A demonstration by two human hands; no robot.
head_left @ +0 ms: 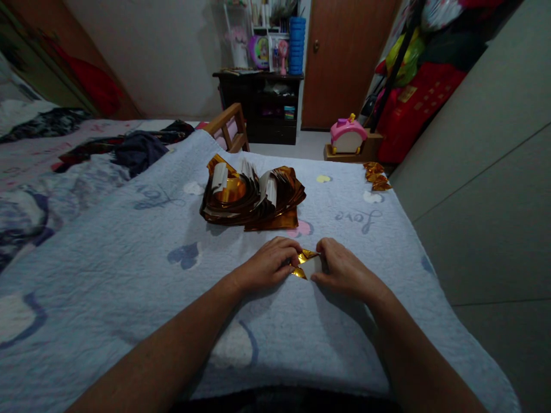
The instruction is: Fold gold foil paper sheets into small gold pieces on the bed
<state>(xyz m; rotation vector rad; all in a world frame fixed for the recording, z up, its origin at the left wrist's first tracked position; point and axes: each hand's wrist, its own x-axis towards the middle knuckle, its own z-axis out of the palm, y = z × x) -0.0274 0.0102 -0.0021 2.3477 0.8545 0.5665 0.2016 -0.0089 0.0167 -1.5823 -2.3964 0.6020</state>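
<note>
Between my two hands, low over the bedspread, is a small sheet of gold foil paper [310, 265], partly folded, with its pale back showing. My left hand [271, 262] has its fingers closed on the sheet's left side, over the gold folds. On the right edge, my right hand [342, 268] pinches the paper between thumb and fingers. Beyond the hands lies a large loose stack of gold foil paper [253, 198], bent and curled, with pale backs visible between the layers. Several folded gold foil pieces [376, 176] sit at the far right corner.
A pale blue bedspread [172, 292] with hearts and lettering covers the surface. Dark clothes [140, 152] lie at the left. A wooden rail [228, 126] stands at the far edge. Behind are a dark cabinet [258, 109] and a pink toy [348, 136]; a pale panel [486, 172] borders the right.
</note>
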